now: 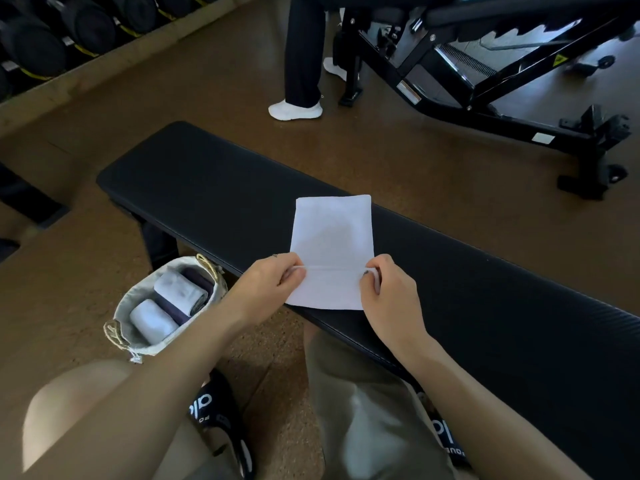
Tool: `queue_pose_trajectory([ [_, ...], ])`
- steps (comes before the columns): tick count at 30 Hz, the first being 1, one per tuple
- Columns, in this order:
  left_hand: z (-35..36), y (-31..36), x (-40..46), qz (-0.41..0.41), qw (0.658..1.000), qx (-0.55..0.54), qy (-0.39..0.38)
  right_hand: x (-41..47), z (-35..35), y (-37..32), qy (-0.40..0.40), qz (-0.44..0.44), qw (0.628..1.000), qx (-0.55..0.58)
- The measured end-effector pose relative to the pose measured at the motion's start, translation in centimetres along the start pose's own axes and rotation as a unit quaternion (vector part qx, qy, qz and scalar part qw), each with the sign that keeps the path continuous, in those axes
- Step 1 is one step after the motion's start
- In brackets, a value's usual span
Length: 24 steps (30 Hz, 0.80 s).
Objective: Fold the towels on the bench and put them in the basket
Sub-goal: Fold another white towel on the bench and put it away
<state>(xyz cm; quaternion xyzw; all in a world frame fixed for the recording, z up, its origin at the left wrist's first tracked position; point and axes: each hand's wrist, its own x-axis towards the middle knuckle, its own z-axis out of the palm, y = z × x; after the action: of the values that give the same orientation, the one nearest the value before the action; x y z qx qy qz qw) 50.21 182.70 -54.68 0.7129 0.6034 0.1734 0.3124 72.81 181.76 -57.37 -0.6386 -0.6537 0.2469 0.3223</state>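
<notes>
Two hands at work on one white towel (332,237), gym room w/ brown floor (207,98). Far left, top: rack of black dumbbells (52,32) along the wall. Lower left on the floor, just beside the surface's near edge: pale fabric basket (133,308) w/ rope handles, holding 2 rolled white towels (162,306) and sth dark purple under/between them. Centre: long black padded surface (207,188) running diagonally from upper left to lower right. Behind it, another person's dark trouser leg and white shoe (295,109). Top right: black adjustable weight bench frame (485,81).

Left hand (273,280) has fingers curled, pinching the towel's left edge at a fold line. Right hand (382,284) does likewise, thumb and fingers pinching the right edge at the same line. Both sit near the surface's near edge, approx. level w/ each other.

Towel lies flat on the surface, mid-length, already narrowed to a tall rectangle; a crease runs across it between the two hands, w/ the near flap reaching the surface's edge. Cloth plain white, smooth, far corners lying flat.
</notes>
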Motion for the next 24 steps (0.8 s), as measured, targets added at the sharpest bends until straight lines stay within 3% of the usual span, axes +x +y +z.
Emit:
queue_pose_trajectory([
  [13,0.3,-0.2,-0.1,0.021,0.998,0.064,-0.001,-0.5,-0.3,0.3,-0.027,-0.019,0.998,-0.046],
  [16,0.8,0.2,-0.1,0.018,0.990,0.140,0.023,-0.4,-0.2,0.3,-0.030,-0.015,0.998,-0.055],
  [20,1.1,0.0,0.1,0.193,0.921,0.327,0.086,-0.3,-0.1,0.2,-0.008,-0.065,0.992,-0.105],
  [22,1.1,0.6,0.1,0.277,0.891,0.358,0.039,-0.3,0.0,0.7,0.000,-0.160,0.970,-0.185],
  [24,1.1,1.0,-0.1,0.287,0.886,0.365,-0.007,-0.1,0.0,1.2,-0.014,-0.246,0.940,-0.236],
])
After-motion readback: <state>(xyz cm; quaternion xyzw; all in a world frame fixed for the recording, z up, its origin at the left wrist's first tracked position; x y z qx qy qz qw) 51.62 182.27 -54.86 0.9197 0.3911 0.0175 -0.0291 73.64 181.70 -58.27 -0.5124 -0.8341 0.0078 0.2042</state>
